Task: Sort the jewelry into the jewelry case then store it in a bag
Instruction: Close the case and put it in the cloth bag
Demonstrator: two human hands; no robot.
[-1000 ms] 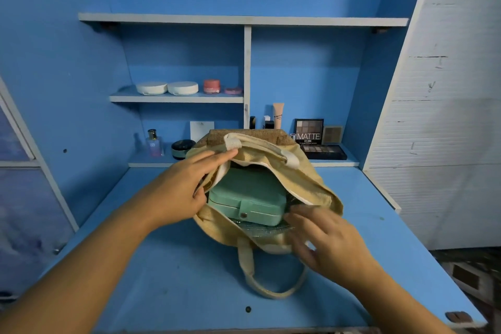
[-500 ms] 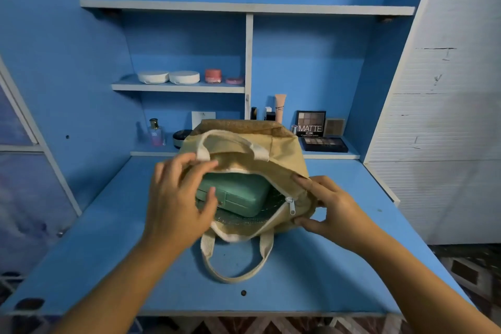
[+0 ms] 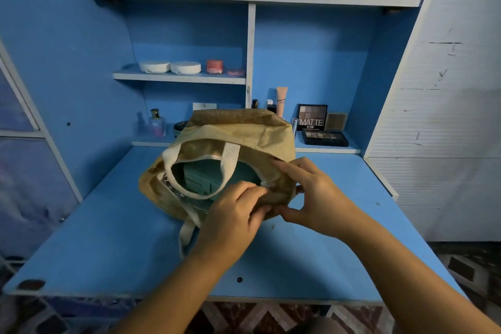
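A tan fabric bag point(image 3: 238, 130) with white handles lies on the blue desk point(image 3: 113, 238), its mouth gaping toward me. The teal jewelry case point(image 3: 198, 180) sits inside it, partly hidden by a handle and the bag's rim. My left hand point(image 3: 233, 214) reaches across to the right end of the opening, and its fingertips pinch at the small zipper pull point(image 3: 264, 184). My right hand point(image 3: 314, 195) grips the bag's right corner between its thumb and fingers.
Behind the bag the low shelf holds a perfume bottle point(image 3: 156, 123), a cream tube point(image 3: 281, 100) and an eyeshadow palette point(image 3: 318, 126). White compacts point(image 3: 170, 66) and pink jars sit on the upper shelf. A white wall panel point(image 3: 439, 116) flanks the desk's right side.
My left hand left the bag's left rim and moved right to the zipper pull. My right hand stays on the right corner. The bag's mouth has narrowed over the case.
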